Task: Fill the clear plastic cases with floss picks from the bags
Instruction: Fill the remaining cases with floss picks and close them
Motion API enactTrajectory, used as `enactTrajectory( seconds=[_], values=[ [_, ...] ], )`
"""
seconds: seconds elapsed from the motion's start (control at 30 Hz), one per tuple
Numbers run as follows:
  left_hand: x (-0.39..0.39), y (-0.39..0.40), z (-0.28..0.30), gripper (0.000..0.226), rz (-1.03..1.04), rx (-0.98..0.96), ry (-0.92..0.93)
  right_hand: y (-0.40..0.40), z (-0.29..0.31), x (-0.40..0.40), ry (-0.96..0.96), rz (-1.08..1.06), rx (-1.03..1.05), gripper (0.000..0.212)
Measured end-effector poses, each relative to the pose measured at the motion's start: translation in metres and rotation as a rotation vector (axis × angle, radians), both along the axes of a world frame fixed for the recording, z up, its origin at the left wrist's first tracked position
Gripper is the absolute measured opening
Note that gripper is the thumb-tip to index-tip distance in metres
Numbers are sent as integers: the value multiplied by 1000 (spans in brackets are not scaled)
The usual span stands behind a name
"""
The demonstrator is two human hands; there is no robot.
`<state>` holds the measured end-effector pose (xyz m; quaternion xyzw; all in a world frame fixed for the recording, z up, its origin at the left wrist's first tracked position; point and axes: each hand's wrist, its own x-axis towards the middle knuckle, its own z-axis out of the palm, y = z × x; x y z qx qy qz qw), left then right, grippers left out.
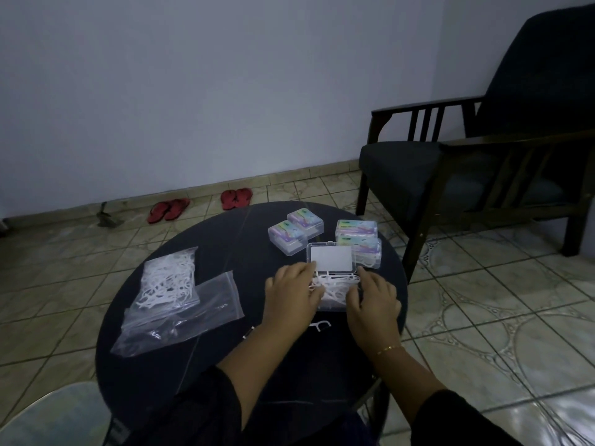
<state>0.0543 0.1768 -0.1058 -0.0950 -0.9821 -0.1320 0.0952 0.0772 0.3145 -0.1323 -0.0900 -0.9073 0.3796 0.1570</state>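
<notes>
Open case (333, 278) at table (206, 365) 1 o'clock, lid up. Left hand (291, 292) and right hand (373, 296) press picks (333, 289) with curled fingers. Advice: level them below rim first. Bag (169, 280) at 10 o'clock.

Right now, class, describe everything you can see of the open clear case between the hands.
The open clear case is a small rectangular box of transparent plastic on the dark round table. Its hinged lid is tilted back, showing a pale panel. The base holds a heap of white floss picks. The left hand and right hand touch its sides, fingers over the picks.
</notes>
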Motion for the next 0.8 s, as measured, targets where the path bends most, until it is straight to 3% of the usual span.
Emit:
enactTrajectory(
  seconds=[0.17,0.37,0.8],
  values=[
    [19,4,-12,66,172,50,-50,-1,0,-2,-96,-13,33,51],
    [25,17,-17,81,181,31,-144,0,0,-1,-48,45,32,47],
    [17,38,-15,78,278,210,-185,4,1,1,-42,167,-45,55]
  ],
)
